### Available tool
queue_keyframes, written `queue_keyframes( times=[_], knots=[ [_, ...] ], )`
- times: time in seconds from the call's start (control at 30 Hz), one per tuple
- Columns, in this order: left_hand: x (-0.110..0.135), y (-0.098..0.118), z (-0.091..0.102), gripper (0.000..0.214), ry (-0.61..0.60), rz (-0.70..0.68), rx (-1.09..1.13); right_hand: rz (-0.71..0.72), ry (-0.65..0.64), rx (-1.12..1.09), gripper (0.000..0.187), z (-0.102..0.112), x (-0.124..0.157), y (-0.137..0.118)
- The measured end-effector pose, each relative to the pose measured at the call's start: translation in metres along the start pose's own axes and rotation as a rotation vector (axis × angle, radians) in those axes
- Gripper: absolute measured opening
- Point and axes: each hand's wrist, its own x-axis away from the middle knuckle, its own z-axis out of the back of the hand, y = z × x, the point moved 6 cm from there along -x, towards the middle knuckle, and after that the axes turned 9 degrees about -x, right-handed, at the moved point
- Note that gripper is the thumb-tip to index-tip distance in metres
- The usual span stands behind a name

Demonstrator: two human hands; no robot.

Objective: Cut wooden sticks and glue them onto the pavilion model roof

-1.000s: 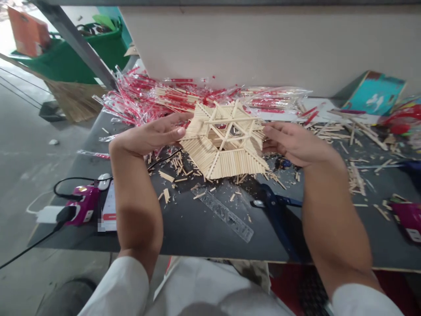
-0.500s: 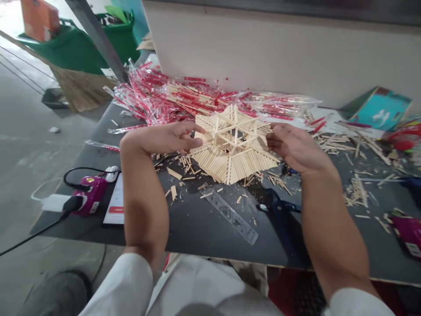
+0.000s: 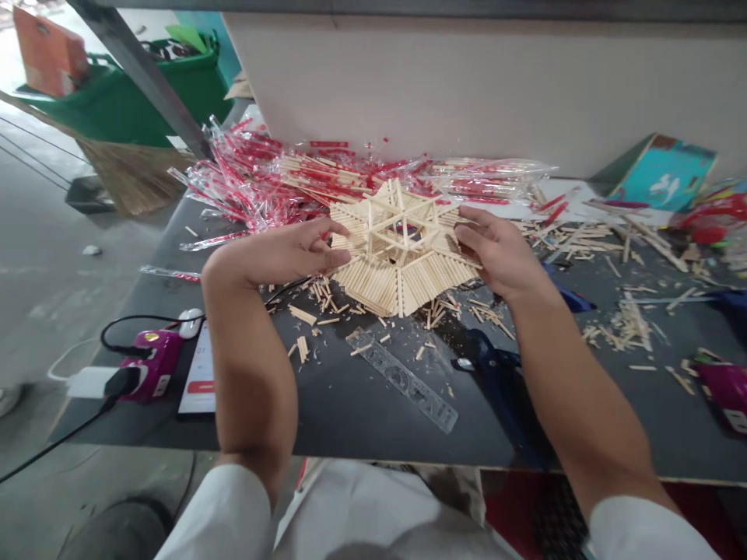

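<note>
A star-shaped model built of thin wooden sticks (image 3: pixel 402 276) is held level above the dark table, with an open lattice at its centre. My left hand (image 3: pixel 306 250) pinches its left point between thumb and fingers. On the opposite side, my right hand (image 3: pixel 493 247) grips the right edge, thumb on top; the fingertips are partly hidden. Below the model lie short cut stick pieces (image 3: pixel 303 315) and a clear plastic ruler (image 3: pixel 405 381). A dark blue hand tool (image 3: pixel 496 373) rests beside the ruler, partly in shadow near my right forearm.
Red-and-clear plastic wrappers with sticks (image 3: pixel 245 183) are heaped along the back. A purple power adapter (image 3: pixel 155 362) with cables and a phone (image 3: pixel 198 373) lie at left. A teal box (image 3: pixel 665 175) stands at the back right. A green bin (image 3: pixel 140 101) is beyond the table.
My right hand has shifted its hold, the thumb now lying over the model's right edge. The whole view has swung slightly, and the left hand keeps its pinch.
</note>
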Motion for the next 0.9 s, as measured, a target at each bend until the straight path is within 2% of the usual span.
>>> queue_keyframes(
  times=[0.13, 0.23, 0.3, 0.37, 0.4, 0.47, 0.53, 0.6, 0.67, 0.7, 0.77, 0.9],
  knots=[
    [0.0, -0.001, -0.001, 0.065, 0.001, 0.0, -0.025, 0.075, -0.069, 0.148, 0.044, 0.011, -0.005, -0.001],
    [0.001, -0.001, 0.0, 0.065, 0.016, 0.012, -0.038, 0.206, -0.016, 0.358, 0.04, 0.022, 0.007, -0.024],
    [0.001, 0.002, 0.002, 0.065, 0.027, 0.009, -0.079, 0.291, 0.086, 0.502, 0.035, 0.027, 0.029, -0.052],
    [0.001, 0.005, 0.003, 0.062, 0.032, 0.005, -0.148, 0.362, 0.133, 0.642, 0.025, 0.021, 0.061, -0.083],
    [0.002, 0.007, 0.005, 0.06, 0.041, 0.009, -0.186, 0.353, 0.07, 0.73, 0.021, 0.012, 0.077, -0.094],
    [0.002, 0.011, 0.009, 0.055, 0.076, 0.031, -0.265, 0.436, -0.043, 0.881, 0.013, -0.008, 0.112, -0.111],
    [0.004, 0.014, 0.014, 0.051, 0.138, 0.072, -0.338, 0.408, -0.419, 0.952, 0.013, -0.041, 0.143, -0.099],
    [0.005, 0.018, 0.018, 0.045, 0.203, 0.097, -0.381, 0.347, -0.794, 1.059, 0.01, -0.07, 0.171, -0.067],
    [0.006, 0.023, 0.02, 0.039, 0.264, 0.093, -0.397, 0.317, -0.979, 1.213, 0.014, -0.09, 0.187, -0.031],
    [0.007, 0.026, 0.021, 0.036, 0.291, 0.082, -0.402, 0.286, -0.988, 1.29, 0.019, -0.097, 0.188, -0.014],
    [0.008, 0.033, 0.022, 0.031, 0.347, 0.056, -0.42, 0.234, -0.924, 1.399, 0.025, -0.109, 0.185, 0.012],
    [0.012, 0.051, 0.02, 0.026, 0.418, -0.015, -0.447, 0.091, -0.83, 1.487, 0.035, -0.119, 0.177, 0.042]
  ],
)
